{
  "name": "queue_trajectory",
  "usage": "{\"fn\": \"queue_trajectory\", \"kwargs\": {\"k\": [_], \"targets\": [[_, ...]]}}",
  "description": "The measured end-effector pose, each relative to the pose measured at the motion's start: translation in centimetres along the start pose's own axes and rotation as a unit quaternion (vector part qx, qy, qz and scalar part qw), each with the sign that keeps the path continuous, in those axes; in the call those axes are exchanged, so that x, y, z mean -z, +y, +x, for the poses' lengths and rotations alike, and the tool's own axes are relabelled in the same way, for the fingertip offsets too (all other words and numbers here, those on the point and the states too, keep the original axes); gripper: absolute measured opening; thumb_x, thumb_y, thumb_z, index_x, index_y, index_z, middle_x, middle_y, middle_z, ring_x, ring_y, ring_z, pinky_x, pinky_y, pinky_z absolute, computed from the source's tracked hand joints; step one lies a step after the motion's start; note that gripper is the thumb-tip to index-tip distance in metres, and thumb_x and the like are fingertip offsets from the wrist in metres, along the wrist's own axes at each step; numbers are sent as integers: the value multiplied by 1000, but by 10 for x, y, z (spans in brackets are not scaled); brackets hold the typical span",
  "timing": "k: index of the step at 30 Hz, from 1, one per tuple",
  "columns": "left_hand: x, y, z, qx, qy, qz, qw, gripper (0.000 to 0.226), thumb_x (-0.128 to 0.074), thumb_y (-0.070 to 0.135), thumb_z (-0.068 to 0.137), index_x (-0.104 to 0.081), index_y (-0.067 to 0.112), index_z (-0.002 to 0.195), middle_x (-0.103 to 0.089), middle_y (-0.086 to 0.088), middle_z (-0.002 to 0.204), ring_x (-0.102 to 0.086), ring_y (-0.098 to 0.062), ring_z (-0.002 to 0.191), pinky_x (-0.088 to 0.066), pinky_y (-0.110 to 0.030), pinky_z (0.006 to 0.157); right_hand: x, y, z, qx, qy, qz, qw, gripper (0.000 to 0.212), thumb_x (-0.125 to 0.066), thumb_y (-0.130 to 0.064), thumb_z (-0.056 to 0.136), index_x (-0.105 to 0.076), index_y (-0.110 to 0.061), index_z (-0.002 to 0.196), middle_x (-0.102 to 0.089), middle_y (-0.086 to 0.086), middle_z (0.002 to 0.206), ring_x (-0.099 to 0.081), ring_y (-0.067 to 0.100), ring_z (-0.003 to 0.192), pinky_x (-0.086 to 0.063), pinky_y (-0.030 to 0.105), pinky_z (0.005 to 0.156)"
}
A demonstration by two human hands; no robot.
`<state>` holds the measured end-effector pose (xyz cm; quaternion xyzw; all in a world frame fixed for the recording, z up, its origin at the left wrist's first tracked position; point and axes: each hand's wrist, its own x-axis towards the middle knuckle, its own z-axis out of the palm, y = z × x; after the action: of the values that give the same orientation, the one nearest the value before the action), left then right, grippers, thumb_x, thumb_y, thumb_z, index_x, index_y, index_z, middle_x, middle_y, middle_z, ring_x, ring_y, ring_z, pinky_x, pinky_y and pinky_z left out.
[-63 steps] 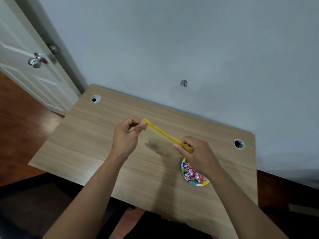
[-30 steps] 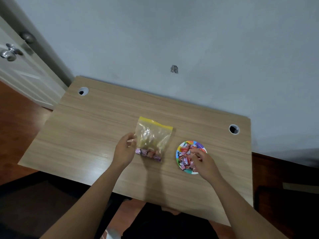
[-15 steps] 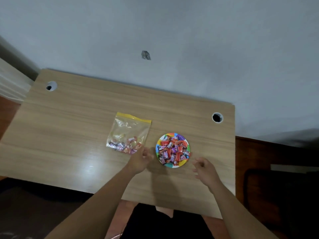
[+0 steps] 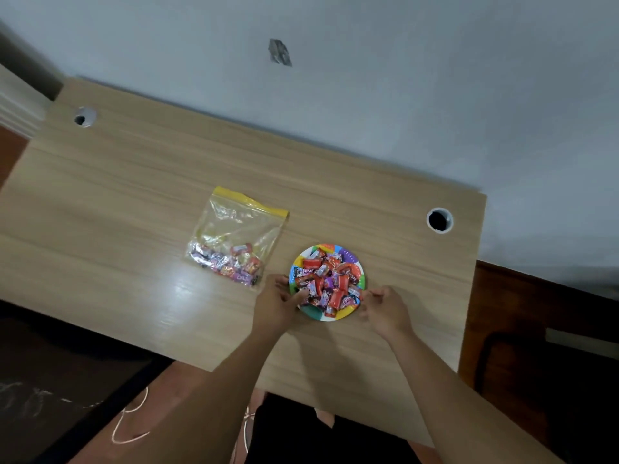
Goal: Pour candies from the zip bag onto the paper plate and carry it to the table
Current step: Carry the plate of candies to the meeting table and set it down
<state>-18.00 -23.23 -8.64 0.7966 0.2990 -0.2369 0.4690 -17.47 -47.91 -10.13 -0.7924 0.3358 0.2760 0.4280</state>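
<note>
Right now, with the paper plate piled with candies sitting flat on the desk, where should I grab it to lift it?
Take the paper plate by its bare rim on two opposite sides, left hand from the left, right hand from the right, fingers slid under the edge. It is shallow and the candies are heaped in the middle, so a level two-sided lift likely keeps them from sliding off.

bare desk (image 4: pixel 117 202) left of zip bag (image 4: pixel 236 239), paper plate (image 4: pixel 345 313) just right, wall (image 4: pixel 368 95) behind
</note>
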Motion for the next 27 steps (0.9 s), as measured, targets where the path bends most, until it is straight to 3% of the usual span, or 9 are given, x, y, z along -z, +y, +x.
{"fn": "queue_trajectory", "kwargs": {"k": [4,6,9,12,17,19,21,24,27], "targets": [[-4,-3,3,-9,41,-1,999,49,-70,68,91,-63,23,110,-76,0,90,-79,-22,79,-64,-45,75,-5,-16,-2,6,-9,-2,1000,11,-75,-29,97,-66,-24,92,-80,-1,75,-82,27,72,-67,47,79],[-6,-8,6,-27,47,1,999,36,-59,60,102,-65,25,108,-77,2,91,-79,-22,82,-64,-48,78,-8,-11,3,10,-13,16,1000,16,-76,-26,97,-63,-26,87,-78,0,73,-82,30,70,-68,51,78],[-5,-12,7,-45,35,-23,998,20,-60,42,107,-67,23,104,-74,4,88,-78,-24,85,-67,-49,77,-9,-7,4,19,-17,19,999,18,-76,-25,97,-62,-27,87,-78,3,71,-79,26,63,-68,52,78],[-2,-7,4,-25,15,-67,997,17,-60,26,109,-66,11,107,-72,3,93,-76,-24,92,-69,-29,64,-8,-4,-1,27,-23,28,999,19,-75,-26,99,-61,-26,87,-79,6,76,-80,32,67,-66,53,79],[9,-4,0,-25,-22,-82,996,12,-58,17,109,-64,7,109,-74,-2,108,-77,-28,107,-71,-45,73,-8,2,-18,25,-11,60,998,17,-75,-23,100,-63,-21,88,-81,9,84,-82,39,74,-66,52,78],[17,2,-3,-29,-40,-93,994,11,-55,8,110,-60,-1,114,-71,-3,107,-75,-23,99,-70,-32,64,-7,4,-30,23,-11,95,995,14,-75,-23,101,-66,-14,95,-82,13,90,-80,31,69,-66,50,76],[25,9,-6,-49,-60,-92,993,7,-53,4,111,-58,0,112,-69,-15,109,-73,-20,87,-65,-24,54,-6,2,-46,25,-9,122,992,16,-74,-21,102,-66,-7,100,-79,15,87,-74,24,65,-61,40,68],[38,18,-10,-82,-95,-71,989,10,-53,7,111,-59,12,104,-70,-22,115,-74,-28,81,-65,-28,53,-3,-2,-76,25,10,171,985,12,-70,-15,104,-63,-11,96,-73,14,79,-68,22,66,-55,28,60],[49,27,-12,-100,-124,-51,986,17,-53,8,111,-59,17,98,-72,-16,110,-75,-28,76,-65,-30,55,-4,-3,-97,14,28,214,976,12,-72,-17,104,-65,-8,100,-74,13,84,-69,19,65,-58,24,57]]}}
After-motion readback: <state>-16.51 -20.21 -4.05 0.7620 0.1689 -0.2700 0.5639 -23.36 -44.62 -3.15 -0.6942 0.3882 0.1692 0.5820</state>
